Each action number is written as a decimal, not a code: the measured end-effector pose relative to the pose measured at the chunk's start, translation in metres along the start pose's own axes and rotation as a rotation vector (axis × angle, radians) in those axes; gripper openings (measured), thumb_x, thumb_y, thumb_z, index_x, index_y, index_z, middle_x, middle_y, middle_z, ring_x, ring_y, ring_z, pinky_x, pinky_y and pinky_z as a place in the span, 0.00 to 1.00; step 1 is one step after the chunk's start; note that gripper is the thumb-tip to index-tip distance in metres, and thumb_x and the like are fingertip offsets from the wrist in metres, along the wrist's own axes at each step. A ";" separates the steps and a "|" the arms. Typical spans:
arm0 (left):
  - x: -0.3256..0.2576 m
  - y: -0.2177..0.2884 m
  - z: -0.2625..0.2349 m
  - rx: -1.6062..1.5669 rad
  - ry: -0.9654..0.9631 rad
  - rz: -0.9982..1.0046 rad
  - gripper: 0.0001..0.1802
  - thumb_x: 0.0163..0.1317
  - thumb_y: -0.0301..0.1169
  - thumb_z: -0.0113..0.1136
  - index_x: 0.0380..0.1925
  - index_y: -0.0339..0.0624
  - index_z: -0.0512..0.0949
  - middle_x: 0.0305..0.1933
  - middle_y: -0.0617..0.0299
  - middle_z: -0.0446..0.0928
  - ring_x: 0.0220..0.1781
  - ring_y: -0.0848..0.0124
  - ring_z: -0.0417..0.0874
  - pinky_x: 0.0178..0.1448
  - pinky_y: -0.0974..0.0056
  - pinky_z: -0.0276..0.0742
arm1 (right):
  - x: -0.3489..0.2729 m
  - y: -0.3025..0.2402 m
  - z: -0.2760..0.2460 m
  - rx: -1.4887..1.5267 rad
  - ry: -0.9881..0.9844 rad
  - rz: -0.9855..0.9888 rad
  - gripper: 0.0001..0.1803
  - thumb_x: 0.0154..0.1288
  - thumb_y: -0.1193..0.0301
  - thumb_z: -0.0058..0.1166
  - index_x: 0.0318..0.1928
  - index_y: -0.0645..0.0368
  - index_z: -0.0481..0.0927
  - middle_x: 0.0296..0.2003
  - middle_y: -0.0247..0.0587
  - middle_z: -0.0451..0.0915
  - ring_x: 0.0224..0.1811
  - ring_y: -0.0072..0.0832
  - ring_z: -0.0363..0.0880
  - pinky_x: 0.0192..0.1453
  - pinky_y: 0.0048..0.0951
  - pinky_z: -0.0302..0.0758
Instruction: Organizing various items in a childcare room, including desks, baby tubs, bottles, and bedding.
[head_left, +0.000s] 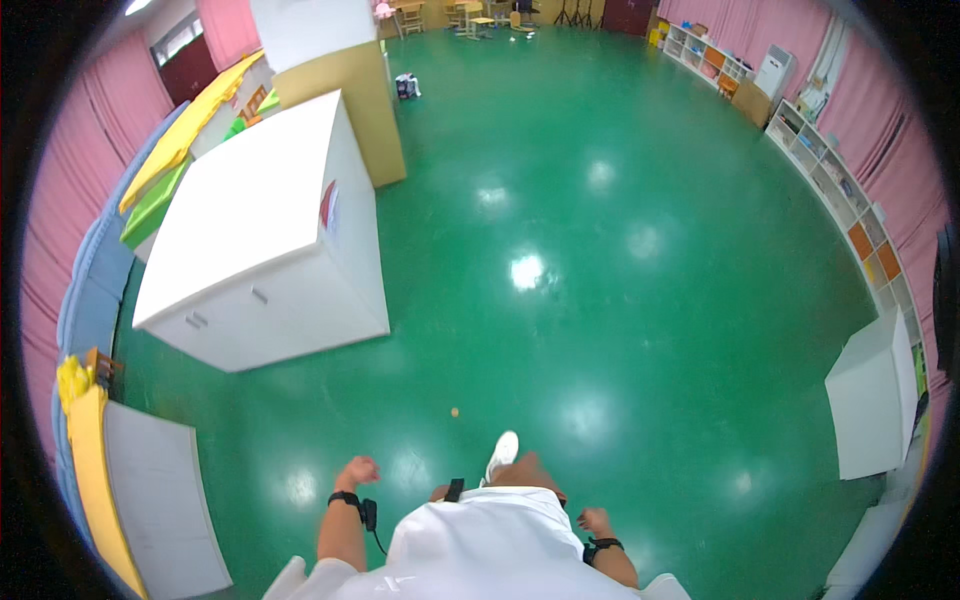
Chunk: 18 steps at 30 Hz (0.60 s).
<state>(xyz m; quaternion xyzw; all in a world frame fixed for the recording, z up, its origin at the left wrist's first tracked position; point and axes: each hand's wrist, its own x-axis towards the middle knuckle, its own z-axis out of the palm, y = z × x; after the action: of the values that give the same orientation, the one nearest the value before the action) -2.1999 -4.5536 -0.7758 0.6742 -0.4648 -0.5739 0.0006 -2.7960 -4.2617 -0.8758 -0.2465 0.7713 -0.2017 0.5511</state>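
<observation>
My left hand (361, 470) hangs over the green floor (460, 300) left of my body, fingers curled in, and I see nothing in it. A black band with a small dark device and a cable (369, 514) circles that wrist. On the other side, my right hand (594, 521) is low beside my hip, its fingers curled too, with no object visible in it. It also wears a black wrist band (602, 546). One white shoe (503, 450) is forward on the floor. Just ahead of it lies a small round orange thing (455, 412), touched by neither hand.
A large white cabinet (240, 200) stands ahead on the left, before a tan column (360, 110). A grey-white panel with a yellow top (160, 490) is near left. At right are a white box-shaped unit (870, 400) and low shelves (835, 185). Tables (475, 20) stand far back.
</observation>
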 end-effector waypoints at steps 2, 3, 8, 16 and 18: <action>0.037 0.061 0.004 -0.222 -0.106 -0.113 0.10 0.55 0.31 0.53 0.34 0.36 0.76 0.30 0.53 0.80 0.29 0.66 0.82 0.32 0.65 0.78 | 0.033 -0.064 -0.046 0.177 0.065 0.279 0.15 0.53 0.68 0.43 0.30 0.66 0.80 0.27 0.47 0.81 0.23 0.34 0.79 0.27 0.33 0.76; 0.048 0.091 0.005 -0.231 -0.119 -0.109 0.10 0.55 0.31 0.53 0.34 0.36 0.76 0.30 0.53 0.80 0.29 0.66 0.82 0.32 0.65 0.78 | 0.049 -0.098 -0.067 0.168 0.078 0.282 0.15 0.53 0.68 0.43 0.30 0.66 0.80 0.27 0.47 0.81 0.23 0.34 0.79 0.27 0.33 0.76; 0.124 0.213 -0.012 -0.244 0.008 -0.143 0.12 0.56 0.32 0.53 0.37 0.36 0.75 0.30 0.52 0.80 0.29 0.65 0.82 0.30 0.64 0.78 | 0.193 -0.281 -0.157 -0.113 0.081 -0.026 0.14 0.56 0.66 0.44 0.29 0.62 0.81 0.24 0.42 0.80 0.24 0.30 0.78 0.27 0.29 0.75; 0.321 0.355 -0.086 -0.273 -0.060 -0.231 0.11 0.57 0.28 0.50 0.39 0.36 0.74 0.30 0.52 0.81 0.25 0.68 0.82 0.26 0.67 0.76 | 0.383 -0.525 -0.199 -0.309 0.125 -0.135 0.14 0.48 0.62 0.62 0.26 0.61 0.80 0.21 0.39 0.79 0.22 0.27 0.77 0.28 0.29 0.73; 0.372 0.421 -0.106 -0.236 -0.074 -0.170 0.11 0.57 0.30 0.50 0.37 0.35 0.75 0.29 0.53 0.80 0.25 0.69 0.82 0.25 0.68 0.75 | 0.421 -0.570 -0.213 -0.456 0.111 -0.114 0.15 0.45 0.62 0.65 0.22 0.61 0.79 0.19 0.40 0.79 0.21 0.27 0.77 0.28 0.30 0.73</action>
<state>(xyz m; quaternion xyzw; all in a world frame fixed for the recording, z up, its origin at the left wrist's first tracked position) -2.4157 -5.0822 -0.8020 0.6849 -0.3349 -0.6470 0.0143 -3.0222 -4.9613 -0.7932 -0.3963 0.8107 -0.0662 0.4257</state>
